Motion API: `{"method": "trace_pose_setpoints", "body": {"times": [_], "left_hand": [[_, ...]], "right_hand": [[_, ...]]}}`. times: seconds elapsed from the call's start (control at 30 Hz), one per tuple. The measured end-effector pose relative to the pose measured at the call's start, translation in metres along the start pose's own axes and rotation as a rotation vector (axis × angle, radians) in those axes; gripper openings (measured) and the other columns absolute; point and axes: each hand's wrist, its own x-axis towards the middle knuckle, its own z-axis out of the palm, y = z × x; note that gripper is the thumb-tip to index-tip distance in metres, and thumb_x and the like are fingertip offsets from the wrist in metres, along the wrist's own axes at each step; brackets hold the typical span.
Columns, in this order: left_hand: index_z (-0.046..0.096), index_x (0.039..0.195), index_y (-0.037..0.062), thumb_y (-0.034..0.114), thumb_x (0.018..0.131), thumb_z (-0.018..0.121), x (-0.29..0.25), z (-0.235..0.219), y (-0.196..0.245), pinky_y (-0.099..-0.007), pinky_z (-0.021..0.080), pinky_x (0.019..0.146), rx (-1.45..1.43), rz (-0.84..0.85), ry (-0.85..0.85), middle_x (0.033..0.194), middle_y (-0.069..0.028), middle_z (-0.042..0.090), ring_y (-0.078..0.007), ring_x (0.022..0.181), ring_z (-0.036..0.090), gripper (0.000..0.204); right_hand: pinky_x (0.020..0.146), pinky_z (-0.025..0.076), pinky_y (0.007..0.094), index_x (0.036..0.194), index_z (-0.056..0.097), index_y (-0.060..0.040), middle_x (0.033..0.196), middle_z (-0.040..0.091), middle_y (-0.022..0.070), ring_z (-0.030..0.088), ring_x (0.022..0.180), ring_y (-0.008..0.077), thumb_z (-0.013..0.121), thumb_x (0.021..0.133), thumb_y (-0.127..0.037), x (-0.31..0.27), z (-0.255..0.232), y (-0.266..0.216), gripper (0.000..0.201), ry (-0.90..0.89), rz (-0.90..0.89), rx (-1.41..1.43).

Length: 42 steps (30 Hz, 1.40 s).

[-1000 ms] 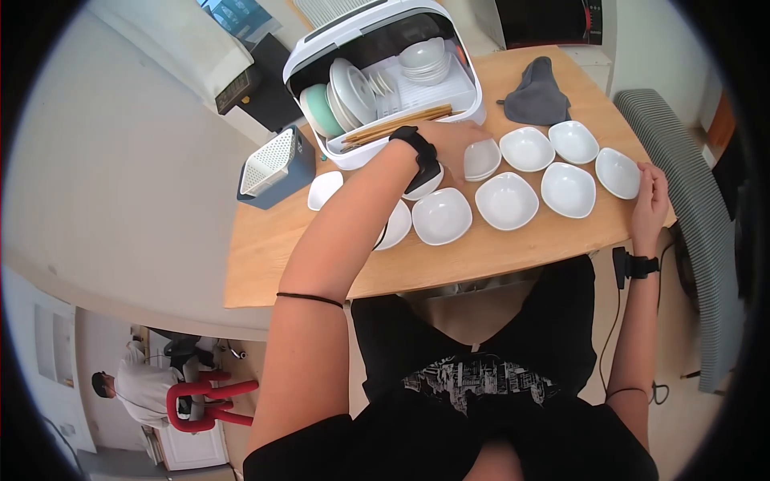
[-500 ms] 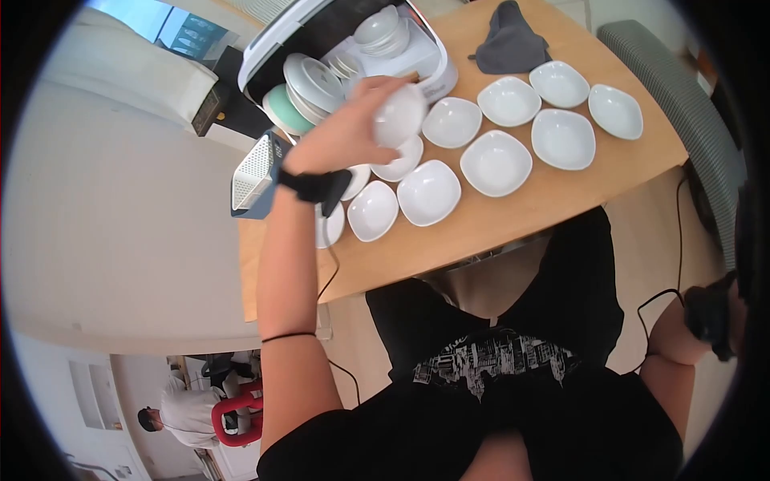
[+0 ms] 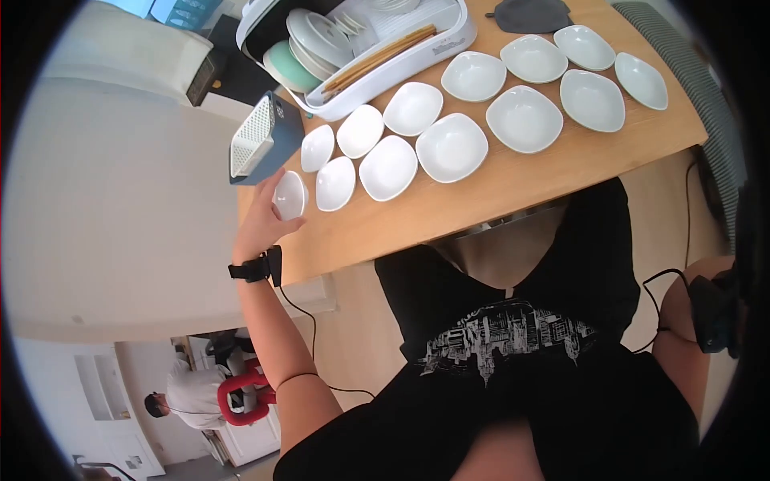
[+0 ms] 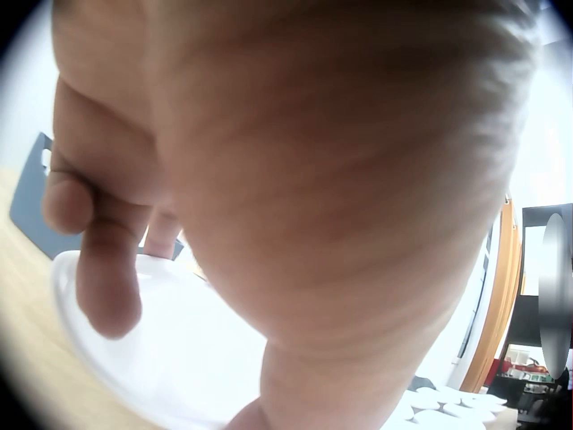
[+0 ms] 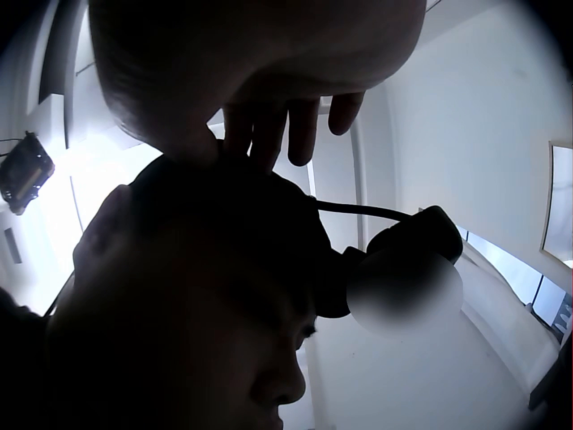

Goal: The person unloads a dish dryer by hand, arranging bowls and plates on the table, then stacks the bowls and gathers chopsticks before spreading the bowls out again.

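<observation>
My left hand (image 3: pixel 263 220) holds a small white bowl (image 3: pixel 292 197) by its rim at the table's left end, thumb on the near side and fingers on the far side. In the left wrist view the palm hides much of that bowl (image 4: pixel 170 358). Beside it, several white squarish bowls (image 3: pixel 389 168) stand in two rows across the wooden table. My right hand (image 5: pixel 260 67) is raised to the head, its fingers reaching down over the dark hair or cap in the right wrist view; in the head view only its forearm and wrist show at the right edge.
Behind the bowls stands an open white dish box (image 3: pixel 361 96) with plates and wooden chopsticks (image 3: pixel 377 62). A blue-grey basket (image 3: pixel 281 132) with a white perforated insert sits at the left edge. A grey cloth (image 3: pixel 529 14) lies at the back. Another person (image 3: pixel 196 397) is in the background.
The left hand has carried a bowl from near the dish box to the table's left end. The right hand has left the rightmost bowl and gone up to the head. The camera view has shifted.
</observation>
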Motion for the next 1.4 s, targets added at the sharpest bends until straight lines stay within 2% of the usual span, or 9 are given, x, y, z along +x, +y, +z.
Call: {"method": "trace_pose_setpoints", "body": {"times": [0.17, 0.37, 0.53, 0.67, 0.77, 0.97, 1.13, 1.23, 1.4], "left_hand": [[0.044, 0.165, 0.0051, 0.017, 0.075, 0.092, 0.003, 0.024, -0.051, -0.0427, 0.050, 0.115, -0.016, 0.065, -0.004, 0.158, -0.0212, 0.050, -0.0363, 0.144, 0.054, 0.103], [0.050, 0.161, 0.0048, 0.018, 0.076, 0.091, 0.008, 0.052, -0.067, -0.0450, 0.050, 0.116, -0.014, 0.039, 0.058, 0.150, -0.0230, 0.058, -0.0382, 0.139, 0.059, 0.095], [0.050, 0.162, 0.0053, 0.016, 0.077, 0.091, -0.002, 0.050, -0.044, -0.0436, 0.052, 0.113, -0.064, -0.001, 0.108, 0.152, -0.0224, 0.062, -0.0348, 0.136, 0.064, 0.094], [0.050, 0.162, 0.0054, 0.016, 0.078, 0.093, -0.011, 0.054, -0.038, -0.0427, 0.053, 0.112, -0.144, -0.041, 0.134, 0.155, -0.0231, 0.061, -0.0336, 0.137, 0.063, 0.095], [0.048, 0.163, 0.0043, 0.017, 0.084, 0.091, -0.025, 0.066, -0.042, -0.0422, 0.054, 0.109, -0.224, -0.107, 0.223, 0.158, -0.0224, 0.058, -0.0325, 0.137, 0.064, 0.091], [0.045, 0.164, 0.0013, 0.026, 0.108, 0.070, -0.031, 0.121, -0.064, -0.0432, 0.050, 0.114, -0.583, -0.091, 0.563, 0.167, -0.0207, 0.048, -0.0305, 0.145, 0.057, 0.066], [0.043, 0.164, -0.0018, 0.039, 0.116, 0.055, -0.030, 0.128, -0.051, -0.0421, 0.030, 0.129, -1.009, -0.161, 0.739, 0.167, -0.0203, 0.047, -0.0279, 0.159, 0.038, 0.064], [0.051, 0.161, 0.0070, 0.037, 0.116, 0.058, -0.029, 0.133, -0.062, -0.0260, 0.042, 0.109, -1.068, -0.192, 0.779, 0.162, -0.0059, 0.055, -0.0154, 0.144, 0.050, 0.055], [0.054, 0.158, 0.0051, 0.033, 0.116, 0.057, -0.023, 0.145, -0.081, -0.0280, 0.041, 0.114, -1.029, -0.128, 0.783, 0.160, -0.0079, 0.056, -0.0162, 0.144, 0.050, 0.050]], "right_hand": [[0.111, 0.046, 0.0405, 0.136, 0.068, -0.0053, 0.140, 0.068, 0.0100, 0.062, 0.129, 0.0257, 0.052, 0.114, -0.034, 0.005, 0.009, 0.001, 0.040, -0.028, 0.002, 0.008], [0.112, 0.046, 0.0395, 0.136, 0.069, -0.0012, 0.139, 0.069, 0.0130, 0.063, 0.127, 0.0257, 0.054, 0.114, -0.030, -0.003, -0.020, 0.023, 0.039, 0.090, 0.115, -0.084], [0.112, 0.046, 0.0387, 0.136, 0.069, 0.0022, 0.138, 0.070, 0.0154, 0.064, 0.126, 0.0256, 0.056, 0.113, -0.026, -0.058, -0.077, 0.077, 0.039, 0.357, 0.591, -0.362], [0.109, 0.047, 0.0319, 0.146, 0.065, -0.0043, 0.143, 0.069, 0.0107, 0.065, 0.126, 0.0171, 0.065, 0.110, -0.027, -0.136, -0.140, 0.122, 0.043, 0.280, 1.189, -0.536], [0.113, 0.047, 0.0323, 0.150, 0.061, -0.0026, 0.145, 0.068, 0.0113, 0.064, 0.130, 0.0188, 0.065, 0.111, -0.030, -0.173, -0.141, 0.135, 0.048, 0.223, 1.331, -0.585], [0.117, 0.046, 0.0357, 0.152, 0.056, 0.0050, 0.149, 0.065, 0.0190, 0.061, 0.139, 0.0253, 0.062, 0.112, -0.031, -0.206, -0.135, 0.171, 0.054, 0.215, 1.292, -0.637], [0.118, 0.045, 0.0364, 0.153, 0.055, 0.0066, 0.150, 0.063, 0.0223, 0.061, 0.138, 0.0281, 0.062, 0.112, -0.032, -0.204, -0.124, 0.189, 0.056, 0.200, 1.260, -0.658], [0.118, 0.045, 0.0361, 0.153, 0.055, 0.0063, 0.148, 0.065, 0.0216, 0.061, 0.137, 0.0269, 0.059, 0.113, -0.033, -0.206, -0.124, 0.198, 0.056, 0.173, 1.210, -0.635], [0.117, 0.045, 0.0343, 0.150, 0.059, 0.0044, 0.143, 0.069, 0.0193, 0.063, 0.134, 0.0233, 0.051, 0.117, -0.038, -0.198, -0.116, 0.189, 0.054, 0.334, 1.231, -0.457]]}}
